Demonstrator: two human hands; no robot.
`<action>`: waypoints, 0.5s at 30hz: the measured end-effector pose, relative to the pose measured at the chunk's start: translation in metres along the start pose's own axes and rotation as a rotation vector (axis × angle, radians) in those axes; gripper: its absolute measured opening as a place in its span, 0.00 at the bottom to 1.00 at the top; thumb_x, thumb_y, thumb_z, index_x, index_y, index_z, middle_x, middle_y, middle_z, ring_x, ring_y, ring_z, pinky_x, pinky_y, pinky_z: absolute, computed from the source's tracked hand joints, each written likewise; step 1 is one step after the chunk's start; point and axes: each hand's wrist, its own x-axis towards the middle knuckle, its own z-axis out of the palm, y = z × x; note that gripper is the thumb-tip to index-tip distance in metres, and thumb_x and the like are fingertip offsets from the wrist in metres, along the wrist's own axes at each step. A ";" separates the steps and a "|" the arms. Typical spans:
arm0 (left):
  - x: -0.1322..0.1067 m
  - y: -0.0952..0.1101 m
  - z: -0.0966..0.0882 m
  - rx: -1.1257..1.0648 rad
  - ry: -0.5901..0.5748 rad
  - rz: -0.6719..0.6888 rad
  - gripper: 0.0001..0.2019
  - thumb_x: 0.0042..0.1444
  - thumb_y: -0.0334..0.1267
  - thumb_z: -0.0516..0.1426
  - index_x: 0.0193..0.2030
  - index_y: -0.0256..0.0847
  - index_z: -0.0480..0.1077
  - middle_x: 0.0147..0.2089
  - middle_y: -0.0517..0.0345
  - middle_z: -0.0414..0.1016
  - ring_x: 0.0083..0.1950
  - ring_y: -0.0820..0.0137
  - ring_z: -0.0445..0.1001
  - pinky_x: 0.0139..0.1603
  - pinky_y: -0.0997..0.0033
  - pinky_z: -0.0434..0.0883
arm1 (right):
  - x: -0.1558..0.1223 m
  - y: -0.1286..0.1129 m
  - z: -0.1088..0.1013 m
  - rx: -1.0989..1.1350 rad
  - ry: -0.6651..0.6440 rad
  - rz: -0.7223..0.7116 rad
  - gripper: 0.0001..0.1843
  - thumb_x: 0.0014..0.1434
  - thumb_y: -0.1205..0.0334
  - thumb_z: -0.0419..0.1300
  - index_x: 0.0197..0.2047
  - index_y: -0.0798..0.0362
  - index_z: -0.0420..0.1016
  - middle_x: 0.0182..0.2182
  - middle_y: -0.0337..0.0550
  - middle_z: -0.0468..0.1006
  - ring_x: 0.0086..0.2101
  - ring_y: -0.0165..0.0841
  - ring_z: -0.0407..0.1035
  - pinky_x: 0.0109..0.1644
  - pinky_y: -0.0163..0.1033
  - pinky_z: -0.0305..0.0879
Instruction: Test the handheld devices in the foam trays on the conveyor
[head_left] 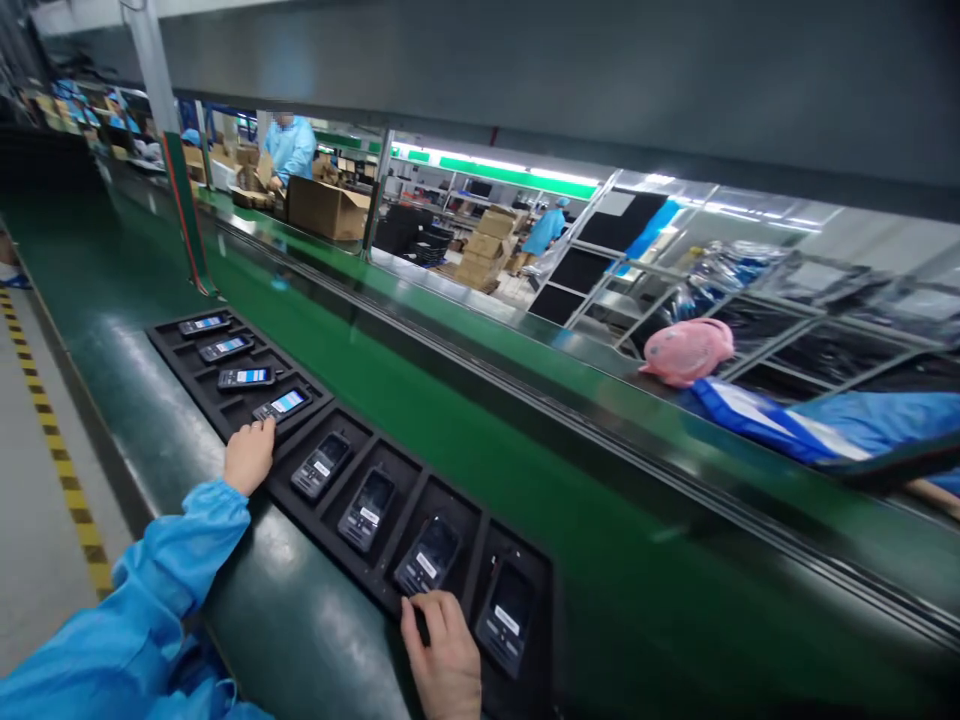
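Observation:
A black compartment tray (pixel 379 582) lies on the green work surface and holds several dark handsets with white labels, such as this handset (pixel 367 508). Beyond it, a second black tray (pixel 196 392) carries handsets with lit screens, among them a lit handset (pixel 283 403). My left hand (pixel 250 456) is closed, its fingertips bent down where the two trays meet, just below the lit handset; its grip is hidden. With thumb and fingers, my right hand (pixel 444 652) pinches the near rim of the front tray, below a labelled handset (pixel 429 556).
A raised metal rail (pixel 480 372) runs along the far side of the green belt (pixel 360 360). A post (pixel 184 200) stands behind the trays. Across the line are a pink bag (pixel 686 352), a cardboard box (pixel 326 208) and a person in blue (pixel 291 145).

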 end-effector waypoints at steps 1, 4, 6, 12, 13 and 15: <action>0.002 0.000 -0.003 -0.005 -0.006 -0.003 0.11 0.60 0.34 0.55 0.48 0.35 0.70 0.44 0.49 0.75 0.45 0.61 0.74 0.49 0.55 0.70 | 0.000 0.001 0.001 0.001 0.011 0.003 0.03 0.60 0.60 0.59 0.35 0.42 0.74 0.28 0.38 0.77 0.28 0.39 0.76 0.31 0.44 0.77; 0.009 0.002 -0.015 -0.058 0.001 0.020 0.12 0.59 0.35 0.58 0.49 0.36 0.69 0.44 0.52 0.76 0.45 0.63 0.75 0.50 0.57 0.70 | 0.000 0.001 0.005 0.004 0.073 0.055 0.08 0.61 0.60 0.57 0.42 0.40 0.76 0.31 0.42 0.80 0.32 0.43 0.77 0.35 0.49 0.78; 0.013 0.009 -0.025 -0.106 0.038 0.045 0.14 0.57 0.32 0.57 0.51 0.36 0.69 0.45 0.50 0.76 0.47 0.61 0.75 0.50 0.58 0.70 | 0.000 -0.002 0.007 0.022 0.093 0.095 0.10 0.61 0.59 0.57 0.46 0.40 0.76 0.34 0.44 0.81 0.34 0.45 0.77 0.37 0.52 0.77; 0.006 0.064 -0.048 -0.267 0.139 0.182 0.09 0.57 0.32 0.53 0.44 0.44 0.69 0.46 0.52 0.76 0.50 0.59 0.74 0.49 0.62 0.71 | 0.004 -0.007 0.005 0.112 0.097 0.220 0.10 0.60 0.58 0.59 0.45 0.45 0.76 0.36 0.45 0.81 0.38 0.45 0.75 0.43 0.53 0.75; 0.003 0.075 -0.050 -0.294 0.141 0.208 0.08 0.57 0.33 0.53 0.43 0.44 0.69 0.46 0.53 0.76 0.49 0.60 0.75 0.48 0.62 0.71 | 0.005 -0.007 0.004 0.115 0.100 0.243 0.09 0.61 0.58 0.58 0.44 0.46 0.77 0.36 0.45 0.81 0.39 0.44 0.74 0.44 0.52 0.74; -0.007 0.096 -0.055 -0.347 0.141 0.261 0.08 0.58 0.34 0.53 0.43 0.44 0.69 0.44 0.54 0.76 0.47 0.60 0.75 0.46 0.62 0.72 | 0.007 -0.007 0.001 0.128 0.097 0.280 0.09 0.62 0.57 0.57 0.42 0.47 0.77 0.36 0.45 0.81 0.40 0.43 0.74 0.45 0.50 0.74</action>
